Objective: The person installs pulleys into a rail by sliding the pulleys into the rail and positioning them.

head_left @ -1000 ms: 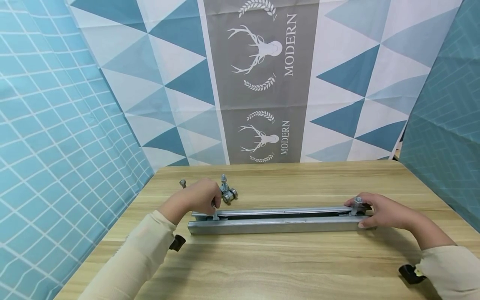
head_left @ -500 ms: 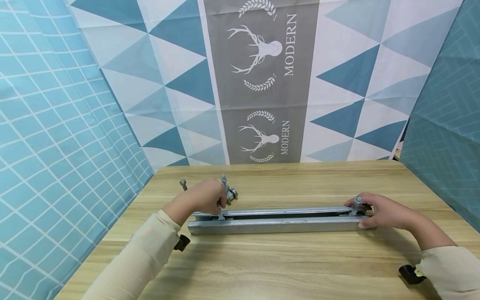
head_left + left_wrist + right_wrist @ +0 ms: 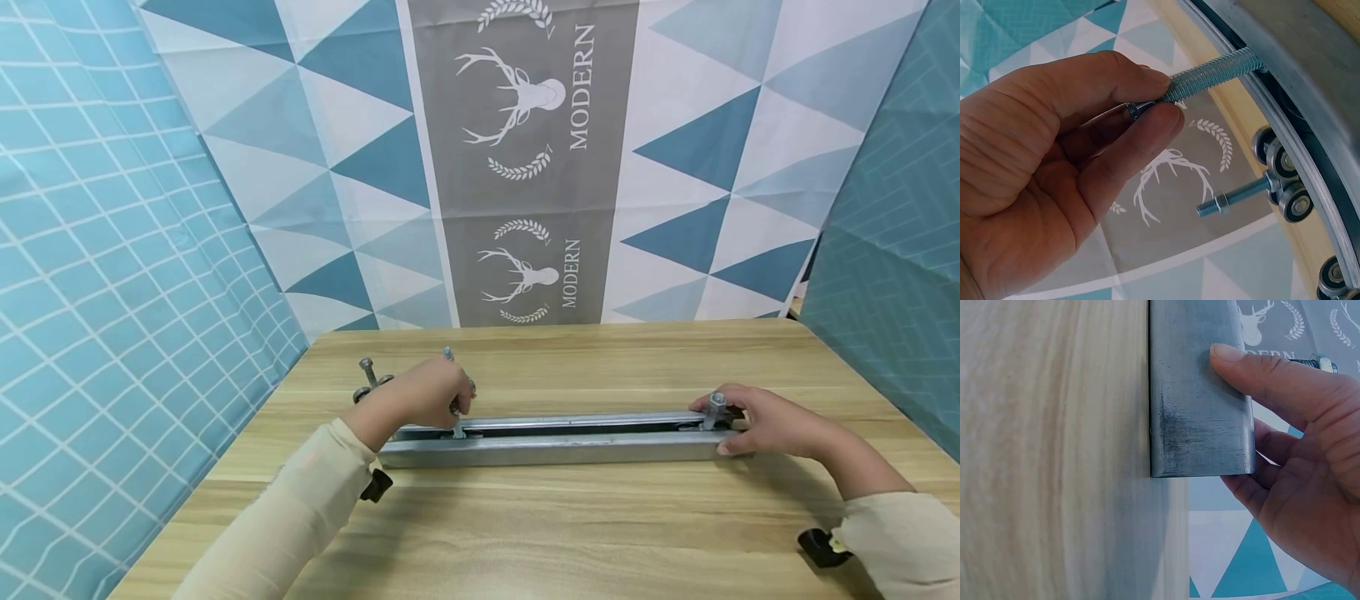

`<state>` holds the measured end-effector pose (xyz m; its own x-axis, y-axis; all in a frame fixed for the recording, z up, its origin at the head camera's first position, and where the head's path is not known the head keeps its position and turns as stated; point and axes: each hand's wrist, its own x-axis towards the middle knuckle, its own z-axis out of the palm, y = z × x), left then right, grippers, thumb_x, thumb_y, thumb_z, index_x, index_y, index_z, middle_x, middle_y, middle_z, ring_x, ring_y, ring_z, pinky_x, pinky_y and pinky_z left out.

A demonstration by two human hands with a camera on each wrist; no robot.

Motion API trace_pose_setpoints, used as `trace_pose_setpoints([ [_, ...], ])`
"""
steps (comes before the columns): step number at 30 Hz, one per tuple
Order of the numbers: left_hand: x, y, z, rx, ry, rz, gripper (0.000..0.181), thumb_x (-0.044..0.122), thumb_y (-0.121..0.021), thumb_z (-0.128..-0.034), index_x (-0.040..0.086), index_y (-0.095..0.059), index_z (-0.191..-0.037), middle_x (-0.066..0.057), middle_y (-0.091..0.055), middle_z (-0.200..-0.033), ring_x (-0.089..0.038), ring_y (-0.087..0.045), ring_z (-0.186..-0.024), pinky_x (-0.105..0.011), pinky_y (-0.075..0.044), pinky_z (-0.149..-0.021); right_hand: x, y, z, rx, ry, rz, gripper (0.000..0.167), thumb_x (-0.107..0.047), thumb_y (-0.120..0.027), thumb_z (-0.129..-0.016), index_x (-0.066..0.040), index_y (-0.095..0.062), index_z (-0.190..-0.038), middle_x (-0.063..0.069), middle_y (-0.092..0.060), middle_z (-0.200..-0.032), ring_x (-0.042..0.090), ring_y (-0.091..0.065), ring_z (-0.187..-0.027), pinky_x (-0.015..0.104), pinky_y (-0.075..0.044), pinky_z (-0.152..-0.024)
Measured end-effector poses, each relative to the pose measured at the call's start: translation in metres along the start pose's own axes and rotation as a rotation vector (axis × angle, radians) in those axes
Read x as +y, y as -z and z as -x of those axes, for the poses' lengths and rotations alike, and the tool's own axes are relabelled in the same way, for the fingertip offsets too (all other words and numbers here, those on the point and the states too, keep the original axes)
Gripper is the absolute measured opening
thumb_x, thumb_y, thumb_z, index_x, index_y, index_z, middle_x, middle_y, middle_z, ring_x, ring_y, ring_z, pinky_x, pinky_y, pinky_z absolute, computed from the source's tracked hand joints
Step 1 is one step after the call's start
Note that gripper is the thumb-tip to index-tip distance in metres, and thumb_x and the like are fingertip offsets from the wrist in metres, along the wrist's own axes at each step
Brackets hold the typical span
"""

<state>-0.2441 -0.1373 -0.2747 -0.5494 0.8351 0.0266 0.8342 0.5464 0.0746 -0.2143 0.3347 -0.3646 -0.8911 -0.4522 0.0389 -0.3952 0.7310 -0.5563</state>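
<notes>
A grey steel channel rail (image 3: 562, 451) with a slot along its top lies crosswise on the wooden table. My left hand (image 3: 427, 396) is above the rail's left part. In the left wrist view its thumb and fingertips pinch a threaded bolt (image 3: 1213, 74) standing up from the slot; whatever the bolt joins inside is hidden. Around the rail's right end my right hand (image 3: 772, 423) grips, thumb on the near wall and fingers on the far side. Beside that hand another bolt (image 3: 716, 408) with a nut rises from the slot.
Behind the rail, a roller trolley (image 3: 1285, 175) with a threaded bolt lies on the table, partly hidden by my left hand in the head view. Another trolley with an upright bolt (image 3: 368, 372) is farther left. Patterned cloth (image 3: 536, 167) hangs beyond the table.
My left hand has slid rightward along the rail, carrying the pinched bolt along the slot. It now covers more of the nearer trolley and uncovers the left one. My right hand stays put.
</notes>
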Motion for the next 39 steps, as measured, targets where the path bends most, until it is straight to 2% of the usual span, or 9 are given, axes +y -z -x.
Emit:
trace_pose_setpoints([
  [2, 0.001, -0.001, -0.002, 0.001, -0.007, -0.005, 0.045, -0.011, -0.060, -0.0685, 0.017, -0.027, -0.059, 0.009, -0.012, -0.060, -0.009, -0.012, -0.055, -0.029, -0.021, -0.059, 0.000, 0.000, 0.000, 0.000, 0.000, -0.002, 0.057, -0.026, -0.083, -0.075, -0.011, -0.061, -0.126, 0.009, -0.057, -0.122, 0.014, -0.052, -0.111, 0.035, -0.049, -0.082],
  [7, 0.004, -0.002, -0.008, -0.008, 0.010, 0.010, 0.045, -0.012, -0.058, -0.0683, 0.018, -0.026, -0.058, 0.010, -0.010, -0.058, -0.009, -0.010, -0.054, -0.030, -0.020, -0.058, 0.000, 0.000, 0.000, 0.002, 0.012, -0.012, 0.057, -0.027, -0.082, -0.076, -0.010, -0.061, -0.126, 0.012, -0.057, -0.124, 0.028, -0.053, -0.115, 0.037, -0.049, -0.082],
  [10, 0.006, -0.002, -0.010, -0.021, 0.020, 0.019, 0.042, -0.012, -0.057, -0.0674, 0.017, -0.028, -0.058, 0.008, -0.013, -0.058, -0.009, -0.013, -0.054, -0.028, -0.017, -0.056, 0.000, 0.000, 0.001, 0.004, 0.008, -0.014, 0.057, -0.029, -0.082, -0.075, -0.012, -0.062, -0.125, 0.011, -0.057, -0.125, 0.026, -0.053, -0.116, 0.038, -0.049, -0.083],
  [17, 0.007, -0.005, -0.015, 0.002, 0.023, -0.001, 0.021, -0.009, -0.061, -0.0673, 0.011, -0.058, -0.062, 0.008, -0.040, -0.058, -0.007, -0.030, -0.056, -0.025, -0.028, -0.055, 0.000, 0.000, 0.001, 0.001, 0.009, -0.013, 0.057, -0.027, -0.082, -0.076, -0.011, -0.061, -0.126, 0.013, -0.057, -0.125, 0.028, -0.052, -0.116, 0.036, -0.049, -0.082],
  [21, 0.007, -0.008, -0.019, 0.030, -0.003, -0.016, 0.019, -0.008, -0.062, -0.0665, 0.010, -0.066, -0.069, 0.008, -0.050, -0.062, -0.006, -0.036, -0.057, -0.023, -0.034, -0.057, 0.000, 0.000, 0.001, -0.003, 0.002, -0.013, 0.057, -0.026, -0.082, -0.076, -0.011, -0.061, -0.127, 0.013, -0.056, -0.125, 0.018, -0.052, -0.114, 0.036, -0.049, -0.082],
  [27, 0.011, -0.009, -0.024, 0.048, -0.033, -0.029, 0.018, -0.009, -0.060, -0.0646, 0.010, -0.060, -0.065, 0.008, -0.040, -0.061, -0.008, -0.031, -0.057, -0.024, -0.028, -0.057, -0.001, 0.000, 0.001, -0.006, 0.002, -0.021, 0.058, -0.026, -0.082, -0.076, -0.010, -0.060, -0.127, 0.012, -0.056, -0.125, 0.009, -0.051, -0.112, 0.036, -0.049, -0.082],
  [30, 0.014, -0.008, -0.026, 0.046, -0.033, -0.029, 0.018, -0.009, -0.061, -0.0651, 0.009, -0.060, -0.065, 0.008, -0.041, -0.061, -0.008, -0.031, -0.058, -0.024, -0.029, -0.057, -0.001, 0.000, 0.001, -0.006, 0.010, -0.027, 0.058, -0.027, -0.082, -0.076, -0.010, -0.060, -0.127, 0.013, -0.056, -0.125, 0.005, -0.050, -0.111, 0.035, -0.050, -0.082],
  [35, 0.018, -0.008, -0.031, 0.041, -0.020, -0.046, 0.016, -0.007, -0.064, -0.0659, 0.008, -0.067, -0.070, 0.005, -0.054, -0.065, -0.007, -0.039, -0.059, -0.023, -0.035, -0.057, 0.000, 0.000, 0.001, -0.007, 0.027, -0.033, 0.058, -0.027, -0.082, -0.076, -0.009, -0.060, -0.127, 0.013, -0.057, -0.124, 0.001, -0.049, -0.109, 0.033, -0.050, -0.081],
  [39, 0.022, -0.008, -0.036, 0.039, -0.011, -0.054, 0.016, -0.006, -0.065, -0.0659, 0.009, -0.069, -0.072, 0.005, -0.059, -0.069, -0.006, -0.045, -0.061, -0.022, -0.040, -0.059, 0.001, 0.000, 0.001, -0.010, 0.028, -0.041, 0.058, -0.027, -0.082, -0.077, -0.009, -0.060, -0.127, 0.012, -0.056, -0.124, 0.000, -0.049, -0.108, 0.032, -0.049, -0.080],
])
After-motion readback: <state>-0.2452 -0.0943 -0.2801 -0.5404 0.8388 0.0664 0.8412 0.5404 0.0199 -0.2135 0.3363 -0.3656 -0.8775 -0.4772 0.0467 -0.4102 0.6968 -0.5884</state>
